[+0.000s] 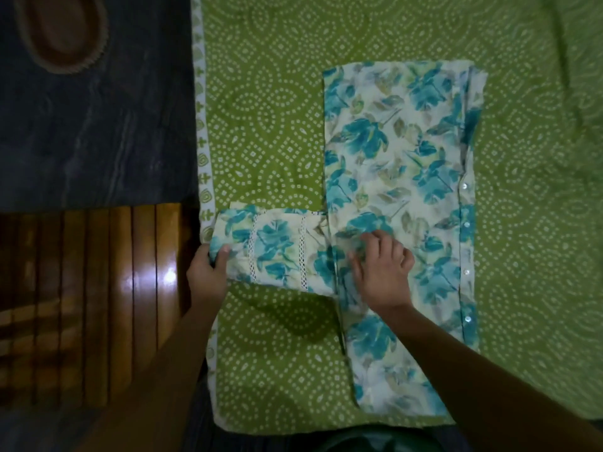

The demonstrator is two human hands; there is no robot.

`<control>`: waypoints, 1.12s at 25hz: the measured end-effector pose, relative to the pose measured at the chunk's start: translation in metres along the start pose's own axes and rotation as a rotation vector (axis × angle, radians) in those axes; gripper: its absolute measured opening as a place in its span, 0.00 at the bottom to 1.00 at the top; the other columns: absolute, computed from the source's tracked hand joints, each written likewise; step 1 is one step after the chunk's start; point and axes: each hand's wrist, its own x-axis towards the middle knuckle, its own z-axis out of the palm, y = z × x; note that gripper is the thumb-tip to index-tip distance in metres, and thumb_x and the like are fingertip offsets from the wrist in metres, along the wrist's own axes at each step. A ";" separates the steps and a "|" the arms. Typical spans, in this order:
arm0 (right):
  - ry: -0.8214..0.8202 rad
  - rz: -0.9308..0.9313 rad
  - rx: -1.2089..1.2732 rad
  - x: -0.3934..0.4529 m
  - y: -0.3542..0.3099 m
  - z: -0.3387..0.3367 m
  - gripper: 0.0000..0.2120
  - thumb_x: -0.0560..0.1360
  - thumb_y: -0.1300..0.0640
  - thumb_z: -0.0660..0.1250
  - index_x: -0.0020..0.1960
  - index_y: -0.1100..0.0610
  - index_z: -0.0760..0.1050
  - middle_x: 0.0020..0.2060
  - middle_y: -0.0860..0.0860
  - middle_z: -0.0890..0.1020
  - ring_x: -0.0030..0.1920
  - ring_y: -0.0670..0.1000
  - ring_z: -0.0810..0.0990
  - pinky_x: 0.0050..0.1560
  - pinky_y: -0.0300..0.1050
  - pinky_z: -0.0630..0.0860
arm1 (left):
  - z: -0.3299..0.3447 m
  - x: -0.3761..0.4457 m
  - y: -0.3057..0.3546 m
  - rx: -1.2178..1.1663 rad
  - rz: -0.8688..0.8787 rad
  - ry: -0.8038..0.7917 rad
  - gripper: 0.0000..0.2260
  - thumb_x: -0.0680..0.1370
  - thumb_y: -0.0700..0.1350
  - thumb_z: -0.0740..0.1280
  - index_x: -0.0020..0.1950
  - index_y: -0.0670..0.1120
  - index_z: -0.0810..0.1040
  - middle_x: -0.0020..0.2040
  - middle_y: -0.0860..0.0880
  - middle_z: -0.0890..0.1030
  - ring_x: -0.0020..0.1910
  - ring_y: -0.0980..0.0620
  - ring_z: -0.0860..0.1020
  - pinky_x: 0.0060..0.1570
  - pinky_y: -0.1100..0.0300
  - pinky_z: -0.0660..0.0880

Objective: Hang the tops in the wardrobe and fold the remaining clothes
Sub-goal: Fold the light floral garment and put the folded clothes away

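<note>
A white top with a teal flower print (398, 164) lies flat on the green bedsheet (261, 125), folded lengthwise, with a row of buttons along its right edge. Its sleeve (270, 249), trimmed with two lace bands, sticks out to the left. My left hand (208, 269) grips the cuff end of that sleeve at the bed's left edge. On the body of the top, where the sleeve joins it, my right hand (378, 269) presses down with fingers bent.
The green dotted bedsheet covers the bed and has a white patterned border (204, 158) on its left side. Left of the bed are a dark floor with an oval mat (62, 34) and a glossy wooden panel (91, 288).
</note>
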 end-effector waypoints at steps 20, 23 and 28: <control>-0.242 -0.088 -0.153 0.060 -0.079 0.024 0.14 0.80 0.51 0.59 0.64 0.54 0.70 0.63 0.57 0.65 0.62 0.60 0.62 0.66 0.61 0.57 | -0.012 0.002 -0.030 -0.250 0.013 -0.152 0.22 0.74 0.41 0.72 0.60 0.55 0.65 0.59 0.48 0.78 0.55 0.51 0.79 0.48 0.53 0.80; -0.174 -0.141 -0.088 0.077 -0.081 0.024 0.14 0.80 0.51 0.59 0.63 0.55 0.71 0.63 0.56 0.67 0.64 0.59 0.63 0.68 0.59 0.55 | -0.006 0.003 -0.030 -0.244 0.035 -0.041 0.22 0.75 0.41 0.70 0.64 0.50 0.63 0.58 0.45 0.78 0.55 0.48 0.80 0.49 0.49 0.80; -0.110 -0.035 -0.141 0.025 -0.069 0.033 0.36 0.80 0.38 0.43 0.78 0.61 0.46 0.78 0.56 0.47 0.77 0.56 0.44 0.75 0.57 0.38 | -0.010 -0.015 -0.041 -0.253 0.131 -0.100 0.29 0.74 0.44 0.72 0.70 0.52 0.60 0.62 0.46 0.75 0.57 0.51 0.78 0.49 0.58 0.79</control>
